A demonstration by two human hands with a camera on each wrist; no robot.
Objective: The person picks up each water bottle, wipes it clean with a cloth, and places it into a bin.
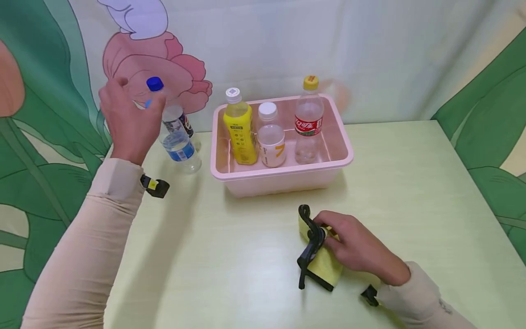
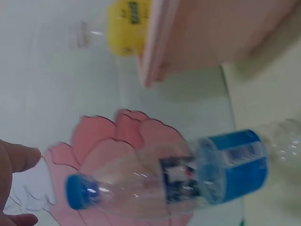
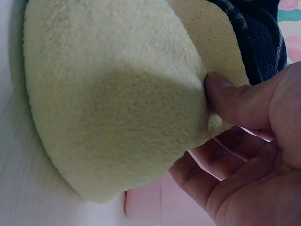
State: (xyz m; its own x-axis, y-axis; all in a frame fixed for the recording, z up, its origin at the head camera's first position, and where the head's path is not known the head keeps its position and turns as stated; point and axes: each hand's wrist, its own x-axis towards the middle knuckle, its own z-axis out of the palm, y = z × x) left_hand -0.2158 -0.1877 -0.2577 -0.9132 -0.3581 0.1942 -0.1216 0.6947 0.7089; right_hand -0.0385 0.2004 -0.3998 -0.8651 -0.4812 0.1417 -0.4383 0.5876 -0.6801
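Note:
My left hand (image 1: 133, 116) is beside the tops of two clear bottles at the table's back left. In the left wrist view its fingers (image 2: 21, 157) stand apart from a blue bottle cap (image 2: 80, 192). The front bottle (image 1: 179, 148) has a blue label; the one behind, with a dark label (image 1: 186, 124), is partly hidden. My right hand (image 1: 357, 242) pinches a yellow cloth (image 1: 326, 269) with black edging over the front of the table. In the right wrist view the thumb presses on the fluffy cloth (image 3: 117, 103), its dark part (image 3: 263, 37) beyond.
A pink bin (image 1: 283, 176) stands at the back middle of the table. Inside are a yellow bottle (image 1: 241, 137), a white-capped bottle (image 1: 271, 141) and a yellow-capped bottle with a red label (image 1: 308, 125). A printed curtain (image 1: 267, 50) hangs behind.

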